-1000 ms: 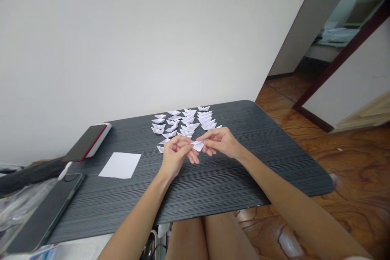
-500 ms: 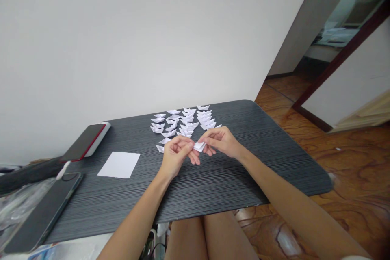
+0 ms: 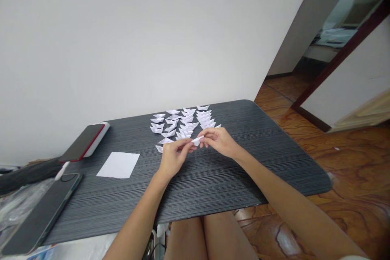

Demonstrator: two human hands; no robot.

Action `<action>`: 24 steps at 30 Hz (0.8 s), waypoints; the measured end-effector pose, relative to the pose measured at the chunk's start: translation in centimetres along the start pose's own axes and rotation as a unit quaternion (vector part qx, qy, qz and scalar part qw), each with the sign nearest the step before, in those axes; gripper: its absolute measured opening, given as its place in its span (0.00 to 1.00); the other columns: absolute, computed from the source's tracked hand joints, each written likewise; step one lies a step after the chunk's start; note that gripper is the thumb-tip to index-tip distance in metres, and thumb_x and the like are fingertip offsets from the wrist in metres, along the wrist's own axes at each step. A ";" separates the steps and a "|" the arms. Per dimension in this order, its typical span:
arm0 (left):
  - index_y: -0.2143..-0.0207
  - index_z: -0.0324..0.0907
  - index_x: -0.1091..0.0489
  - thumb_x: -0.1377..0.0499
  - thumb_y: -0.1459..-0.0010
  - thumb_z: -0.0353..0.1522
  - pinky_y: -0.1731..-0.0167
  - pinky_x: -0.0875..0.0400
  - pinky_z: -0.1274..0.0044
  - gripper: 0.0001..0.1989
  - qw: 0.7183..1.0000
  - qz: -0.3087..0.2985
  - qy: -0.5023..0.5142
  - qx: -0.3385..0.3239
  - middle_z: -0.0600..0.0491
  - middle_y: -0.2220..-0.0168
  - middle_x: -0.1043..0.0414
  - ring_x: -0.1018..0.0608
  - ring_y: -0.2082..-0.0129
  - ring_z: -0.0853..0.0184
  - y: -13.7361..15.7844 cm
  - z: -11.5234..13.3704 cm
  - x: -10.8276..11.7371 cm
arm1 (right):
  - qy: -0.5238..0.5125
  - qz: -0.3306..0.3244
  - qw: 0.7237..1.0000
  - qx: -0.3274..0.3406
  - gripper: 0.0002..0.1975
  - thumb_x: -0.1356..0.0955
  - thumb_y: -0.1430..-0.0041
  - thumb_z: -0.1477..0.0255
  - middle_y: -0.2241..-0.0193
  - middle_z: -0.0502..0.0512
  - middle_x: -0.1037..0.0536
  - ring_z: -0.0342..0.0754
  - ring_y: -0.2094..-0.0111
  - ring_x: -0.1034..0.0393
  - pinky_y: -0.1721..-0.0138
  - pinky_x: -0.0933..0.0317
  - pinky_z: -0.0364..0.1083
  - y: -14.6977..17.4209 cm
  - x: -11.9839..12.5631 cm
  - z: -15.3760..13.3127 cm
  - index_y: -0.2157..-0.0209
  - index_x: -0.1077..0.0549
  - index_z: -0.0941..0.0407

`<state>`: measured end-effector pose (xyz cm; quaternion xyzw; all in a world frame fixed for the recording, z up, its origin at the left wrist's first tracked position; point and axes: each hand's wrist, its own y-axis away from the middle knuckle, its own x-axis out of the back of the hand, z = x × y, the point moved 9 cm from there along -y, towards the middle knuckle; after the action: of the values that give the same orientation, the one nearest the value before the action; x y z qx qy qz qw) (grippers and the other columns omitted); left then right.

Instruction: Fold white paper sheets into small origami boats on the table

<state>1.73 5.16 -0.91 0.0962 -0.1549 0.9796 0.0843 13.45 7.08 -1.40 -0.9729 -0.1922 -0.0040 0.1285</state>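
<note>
Between my two hands, above the dark table, is a small white paper boat point(image 3: 197, 141). My left hand point(image 3: 176, 155) pinches its left end between thumb and fingers. The right end is pinched by my right hand point(image 3: 218, 141), whose fingers curl behind the paper. Just beyond my hands, several finished-looking folded paper boats point(image 3: 187, 118) stand in rows. My fingers hide part of the nearest ones. To the left of my left hand, a flat white sheet of paper point(image 3: 118, 165) lies on the table.
The dark striped table point(image 3: 243, 183) meets a white wall point(image 3: 152, 40) at the back. On its left lie a phone point(image 3: 42, 211) with a white cable and a dark, red-edged device point(image 3: 83, 142) on a white one. Wooden floor point(image 3: 344, 162) shows at right.
The folded paper has turned from a flat, layered shape into a narrower boat shape. My fingers have drawn in around its ends, and both hands stay nearly in place.
</note>
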 end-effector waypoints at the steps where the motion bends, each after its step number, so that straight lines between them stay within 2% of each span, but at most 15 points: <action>1: 0.70 0.40 0.26 0.42 0.53 0.31 0.71 0.27 0.75 0.08 1.000 0.003 -0.004 -0.004 0.51 0.75 0.25 0.23 0.75 0.63 0.0 0.1 0.1 | 0.000 0.003 1.000 0.000 0.07 0.33 0.53 0.70 0.82 0.51 0.29 0.40 0.80 0.36 0.77 0.42 0.41 0.0 0.0 0.0 0.73 0.30 0.61; 14: 0.70 0.39 0.27 0.42 0.53 0.31 0.72 0.28 0.76 0.07 0.999 0.012 -0.020 -0.023 0.50 0.74 0.25 0.23 0.75 0.64 0.2 0.5 0.2 | -0.058 0.009 0.998 -0.028 0.08 0.31 0.55 0.71 0.85 0.50 0.29 0.39 0.82 0.36 0.79 0.44 0.41 -0.3 0.4 0.5 0.74 0.30 0.63; 20: 0.69 0.35 0.30 0.44 0.51 0.34 0.73 0.28 0.75 0.10 0.999 -0.038 -0.021 0.024 0.48 0.76 0.26 0.23 0.76 0.64 0.0 -0.3 -0.7 | -0.035 -0.001 0.999 -0.029 0.09 0.32 0.55 0.69 0.85 0.49 0.31 0.39 0.82 0.37 0.79 0.44 0.40 -0.1 0.0 0.3 0.75 0.32 0.62; 24: 0.71 0.35 0.30 0.47 0.48 0.35 0.80 0.32 0.81 0.12 0.989 -0.086 -0.118 -0.005 0.53 0.82 0.29 0.28 0.84 0.72 0.0 0.5 -1.5 | -0.012 -0.015 1.000 -0.016 0.09 0.32 0.54 0.69 0.83 0.49 0.31 0.39 0.81 0.37 0.77 0.43 0.41 0.1 -1.0 0.4 0.76 0.33 0.61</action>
<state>3.22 4.80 -0.77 0.2233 -0.1595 0.9498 0.1501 12.55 6.69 -1.85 -0.9719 -0.2078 0.0026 0.1103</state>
